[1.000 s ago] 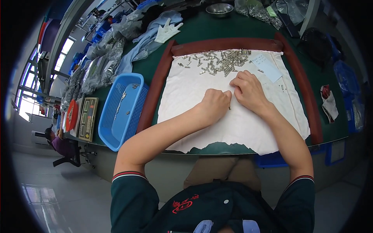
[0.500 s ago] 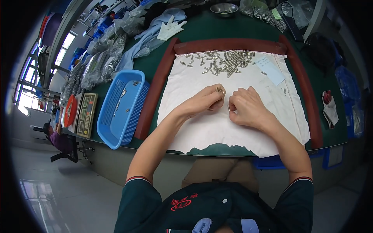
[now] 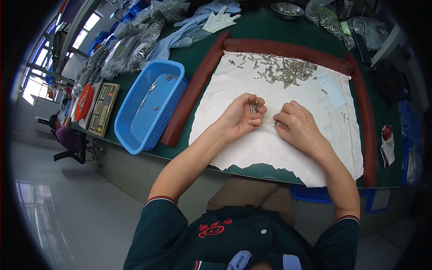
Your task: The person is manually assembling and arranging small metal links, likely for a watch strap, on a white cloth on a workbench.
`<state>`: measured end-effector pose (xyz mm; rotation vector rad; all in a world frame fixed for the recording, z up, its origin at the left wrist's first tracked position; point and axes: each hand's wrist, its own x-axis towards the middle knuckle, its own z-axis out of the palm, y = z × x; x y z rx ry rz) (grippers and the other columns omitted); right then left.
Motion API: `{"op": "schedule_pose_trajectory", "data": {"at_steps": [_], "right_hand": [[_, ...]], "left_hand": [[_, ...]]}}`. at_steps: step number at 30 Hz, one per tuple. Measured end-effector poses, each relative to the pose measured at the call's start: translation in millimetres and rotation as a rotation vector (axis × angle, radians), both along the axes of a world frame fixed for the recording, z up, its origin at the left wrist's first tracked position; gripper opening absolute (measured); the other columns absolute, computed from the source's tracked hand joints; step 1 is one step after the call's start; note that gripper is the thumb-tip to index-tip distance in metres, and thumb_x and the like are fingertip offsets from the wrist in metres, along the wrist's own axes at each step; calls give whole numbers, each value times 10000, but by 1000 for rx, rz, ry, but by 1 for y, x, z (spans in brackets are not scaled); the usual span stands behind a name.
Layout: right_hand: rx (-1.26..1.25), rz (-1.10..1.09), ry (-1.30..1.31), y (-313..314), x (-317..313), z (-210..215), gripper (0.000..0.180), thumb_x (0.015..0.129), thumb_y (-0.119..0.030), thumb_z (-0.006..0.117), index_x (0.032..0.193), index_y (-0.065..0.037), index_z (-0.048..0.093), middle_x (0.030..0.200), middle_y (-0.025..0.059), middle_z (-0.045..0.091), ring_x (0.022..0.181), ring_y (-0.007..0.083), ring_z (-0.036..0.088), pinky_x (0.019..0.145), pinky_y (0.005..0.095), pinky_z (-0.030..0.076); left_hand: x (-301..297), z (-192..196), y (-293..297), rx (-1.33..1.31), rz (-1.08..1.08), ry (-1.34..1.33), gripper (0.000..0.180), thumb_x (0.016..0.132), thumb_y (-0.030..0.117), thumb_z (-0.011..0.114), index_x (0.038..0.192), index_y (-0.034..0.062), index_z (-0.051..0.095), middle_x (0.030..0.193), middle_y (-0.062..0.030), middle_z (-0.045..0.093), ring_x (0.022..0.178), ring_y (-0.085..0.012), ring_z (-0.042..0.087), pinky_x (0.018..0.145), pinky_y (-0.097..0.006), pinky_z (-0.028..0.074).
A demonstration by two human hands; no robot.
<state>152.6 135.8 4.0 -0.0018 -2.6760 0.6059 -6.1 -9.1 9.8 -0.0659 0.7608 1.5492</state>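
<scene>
My left hand [image 3: 238,120] is turned palm up over the white cloth [image 3: 243,150], its fingers curled round several small metal pins [image 3: 254,108]. Just to its right, my right hand [image 3: 299,125] pinches one small metal pin [image 3: 275,123] between thumb and fingertips. The two hands are a short gap apart. Beyond them, on the far part of the cloth, lies a loose pile of like silvery pins [image 3: 294,72], with a few strays at its left. A pale blue paper slip [image 3: 332,91] rests right of the pile, one pin beside it.
Dark red padded bars [image 3: 288,47] border the cloth on three sides. Left stands a blue plastic basket [image 3: 150,117] with some metal pieces inside, then a scale [image 3: 104,110]. A metal bowl [image 3: 287,10] and bagged parts [image 3: 330,22] are at the back. A seated person [image 3: 67,137] is far left.
My left hand has rolled palm up and opened somewhat, showing the pins in it. A pin now shows at my right fingertips. The whole view has shifted, with the table sliding rightward.
</scene>
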Motion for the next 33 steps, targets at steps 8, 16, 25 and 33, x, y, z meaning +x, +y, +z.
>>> {"op": "schedule_pose_trajectory", "data": {"at_steps": [8, 16, 25, 33], "right_hand": [[-54, -69, 121, 1, -4, 8, 76, 690, -26, 668, 684, -41, 594, 673, 78, 567, 704, 251, 572, 646, 376, 467], [-316, -91, 130, 3, -3, 19, 48, 711, -32, 667, 734, -17, 628, 695, 78, 615, 679, 210, 591, 614, 332, 476], [-867, -43, -42, 1, -2, 21, 71, 821, -65, 659, 819, 4, 677, 751, -1, 630, 675, 48, 525, 628, 217, 434], [-891, -283, 140, 17, -7, 9, 99, 845, -73, 655, 823, 21, 673, 710, -27, 610, 646, 26, 494, 588, 195, 415]], "left_hand": [[19, 3, -3, -105, -8, 41, 309, 996, 274, 406, 1023, -2, 542, 808, -89, 566, 605, -121, 458, 502, -245, 395], [32, 5, -2, -124, -51, 67, 371, 1033, 308, 338, 1047, -3, 540, 829, -93, 589, 631, -136, 516, 583, -273, 475], [32, -6, -10, 21, -140, -124, 335, 1045, 317, 333, 987, 49, 525, 850, -78, 571, 636, -123, 477, 546, -250, 407], [-68, 87, -102, 86, 445, 743, 281, 1049, 262, 406, 970, 45, 565, 822, -47, 517, 597, -80, 370, 534, -223, 316]]}}
